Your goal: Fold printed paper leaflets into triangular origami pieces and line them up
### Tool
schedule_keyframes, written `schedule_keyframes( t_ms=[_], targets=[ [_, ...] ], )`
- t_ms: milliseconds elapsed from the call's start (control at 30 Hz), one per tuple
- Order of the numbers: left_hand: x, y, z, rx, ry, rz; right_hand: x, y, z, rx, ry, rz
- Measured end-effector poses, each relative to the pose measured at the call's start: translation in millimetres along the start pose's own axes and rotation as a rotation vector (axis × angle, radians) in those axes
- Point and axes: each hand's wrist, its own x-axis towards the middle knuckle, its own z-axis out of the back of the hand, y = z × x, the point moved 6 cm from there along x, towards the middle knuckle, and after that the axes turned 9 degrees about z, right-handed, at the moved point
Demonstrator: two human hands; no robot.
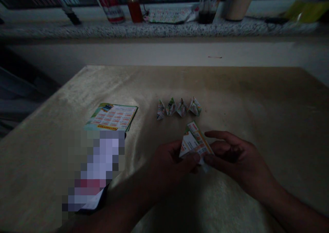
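Printed paper piece (194, 142) is low centre over the worktop (257, 99), pinched btw both hands. Left hand (169, 164) is closed on its lower left edge, thumb & fingertips pressing in. Right hand (236, 157) is closed on the lower right corner, w/ the index finger stretched along the far side. The piece looks partly folded: one pointed flap sticks up toward the far side, and the white back shows on the left face.

Just beyond, clear of the hands, is a row of four small folded pieces (179, 108), side by side, touching or nearly so, each standing as a little peak. Well apart to the left lies a stack of flat printed sheets (111, 117) w/ the same green/orange print, unfolded.

Judging by that: four look done, a fifth is mid-fold, and the stack is not yet worked. No. of sheets in it: can't tell.

Hard to see: light is v. dim and the hands are near-silhouettes, so finger placement under the piece can't be made out. The flat thing by the left forearm (95, 168) is blocked out in squares; only a dark edge shows. The back ledge (154, 29) carries a red can (111, 3), red bottle (135, 7), dark glass (207, 7) & pale cylinder (238, 3), all cut off at the top, labels unreadable.
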Motion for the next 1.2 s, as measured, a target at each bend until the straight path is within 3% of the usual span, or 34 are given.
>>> schedule_keyframes(
  t_ms=[67,133,333,600,700,867,1033,1200],
  targets=[
    [1,2,-1.9,-0.007,0.019,0.022,-1,2,-1,-0.026,0.022,0.034],
    [1,1,-0.5,-0.025,-0.007,0.019,-3,10,0,-0.127,0.033,0.157],
    [1,-4,6.8,-0.121,-0.094,0.012,-17,41,-12,-0.735,0.179,0.754],
    [3,6,4.0,-0.192,-0.059,-0.013,-19,44,-13,-0.813,0.136,0.900],
    [3,7,1.0,-0.224,-0.037,-0.021,-17,46,-13,-0.772,0.138,0.888],
    [1,5,-0.9,-0.213,-0.070,-0.018,-10,42,-8,-0.641,0.065,0.707],
    [-4,-1,-2.7,-0.128,-0.131,-0.053,-9,35,-6,-0.506,-0.068,0.536],
    [-8,-1,-3.3,-0.031,-0.205,-0.051,-9,17,3,-0.174,-0.261,0.306]
  ],
)
